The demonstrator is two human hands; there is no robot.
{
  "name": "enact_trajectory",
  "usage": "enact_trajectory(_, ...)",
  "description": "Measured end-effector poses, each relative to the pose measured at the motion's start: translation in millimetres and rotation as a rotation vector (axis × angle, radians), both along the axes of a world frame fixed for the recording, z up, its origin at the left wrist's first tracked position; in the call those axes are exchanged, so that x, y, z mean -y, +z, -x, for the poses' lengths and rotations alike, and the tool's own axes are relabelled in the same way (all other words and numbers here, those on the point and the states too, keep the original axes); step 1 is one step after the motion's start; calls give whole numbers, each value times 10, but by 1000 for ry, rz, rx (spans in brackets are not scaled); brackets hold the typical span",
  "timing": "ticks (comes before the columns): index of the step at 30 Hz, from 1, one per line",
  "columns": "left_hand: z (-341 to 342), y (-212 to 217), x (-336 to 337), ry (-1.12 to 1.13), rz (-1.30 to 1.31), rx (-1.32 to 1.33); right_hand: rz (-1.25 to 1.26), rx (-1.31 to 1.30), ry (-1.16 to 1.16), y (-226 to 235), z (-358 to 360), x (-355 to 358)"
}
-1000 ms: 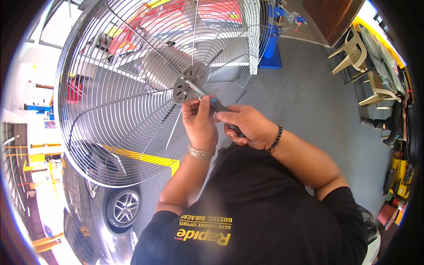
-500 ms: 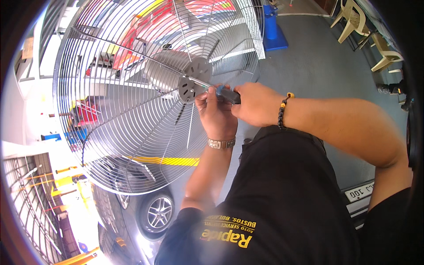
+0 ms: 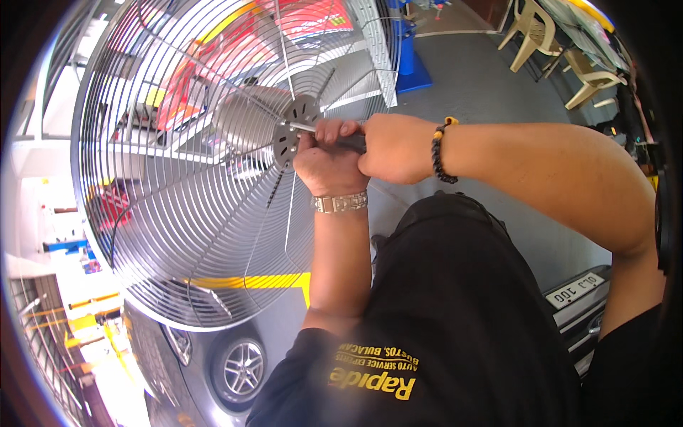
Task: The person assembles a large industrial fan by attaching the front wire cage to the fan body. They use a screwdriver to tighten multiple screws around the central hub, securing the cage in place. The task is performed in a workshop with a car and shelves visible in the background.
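Observation:
A large round fan with a metal wire guard stands in front of me. At its centre is a slotted grey disc. A screwdriver with a dark handle and a bright shaft points at this disc; I cannot tell whether its tip sits in a screw. My right hand is closed round the rear of the handle. My left hand is wrapped round the front of the screwdriver, close to the disc, and hides much of it.
A blue stand is behind the fan to the right. Beige plastic chairs line the far right. A car wheel shows below the fan, and another car's bumper is at my right. Yellow lines mark the grey floor.
My left hand has gone from a fingertip hold with the thumb up to fingers curled over the screwdriver. My right hand stays on the handle. The whole view has shifted slightly.

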State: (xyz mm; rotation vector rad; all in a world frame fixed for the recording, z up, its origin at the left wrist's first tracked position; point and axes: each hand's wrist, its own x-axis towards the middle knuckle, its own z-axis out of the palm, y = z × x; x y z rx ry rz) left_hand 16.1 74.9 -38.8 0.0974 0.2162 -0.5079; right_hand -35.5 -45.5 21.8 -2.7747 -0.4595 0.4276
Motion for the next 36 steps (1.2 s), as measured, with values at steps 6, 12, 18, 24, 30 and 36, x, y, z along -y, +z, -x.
enact_trajectory(6, -272, -327, 282, -167, 651, 252, 102, 331, -278, 20, 295, -94)
enact_trajectory(12, -250, -386, 106, -233, 673, 241, -1034, -237, -735, -58, 465, -61)
enact_trajectory(18, -174, -391, 54, -202, 71, 222, -713, 418, -592, -427, 493, -71)
enact_trajectory(24, 481, -446, -500, -213, -591, 56, -82, 942, -314, -550, 498, 160)
enact_trajectory(30, 326, -564, -821, 84, -605, -58, -419, 630, -343, -672, 738, 377)
enact_trajectory(36, 244, -560, -839, 97, -481, 125, -530, 477, -272, -964, 829, 332)
